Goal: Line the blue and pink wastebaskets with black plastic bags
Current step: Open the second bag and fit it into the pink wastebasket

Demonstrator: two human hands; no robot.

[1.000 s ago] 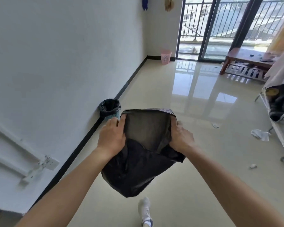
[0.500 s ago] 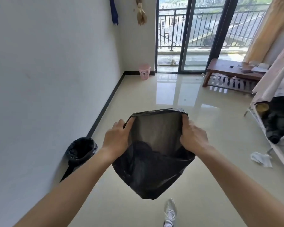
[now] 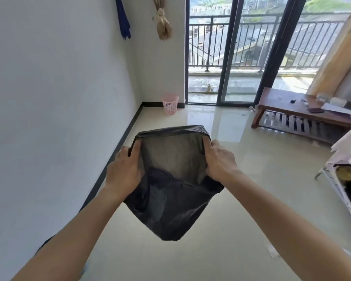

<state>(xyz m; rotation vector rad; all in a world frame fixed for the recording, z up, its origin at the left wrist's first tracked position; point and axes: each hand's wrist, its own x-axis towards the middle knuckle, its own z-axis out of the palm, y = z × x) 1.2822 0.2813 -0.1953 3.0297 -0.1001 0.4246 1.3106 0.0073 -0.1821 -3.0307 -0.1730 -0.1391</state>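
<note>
I hold a black plastic bag (image 3: 170, 191) in mid-air with its mouth spread wide between both hands. My left hand (image 3: 124, 169) grips the left side of the rim and my right hand (image 3: 219, 161) grips the right side. The pink wastebasket (image 3: 170, 103) stands unlined on the floor in the far corner, beside the glass door. The blue wastebasket is almost hidden behind my left forearm at the lower left; only a dark sliver of its black liner (image 3: 44, 245) shows.
A white wall with a black skirting board (image 3: 118, 151) runs along the left. A low wooden bench (image 3: 300, 116) with clutter stands at the right by the sliding door (image 3: 227, 57). A white rack (image 3: 340, 185) sits at the right edge.
The view has advanced down the room. The lined blue basket has slid back past my left arm, and the pink basket is closer. Both hands keep the bag open.
</note>
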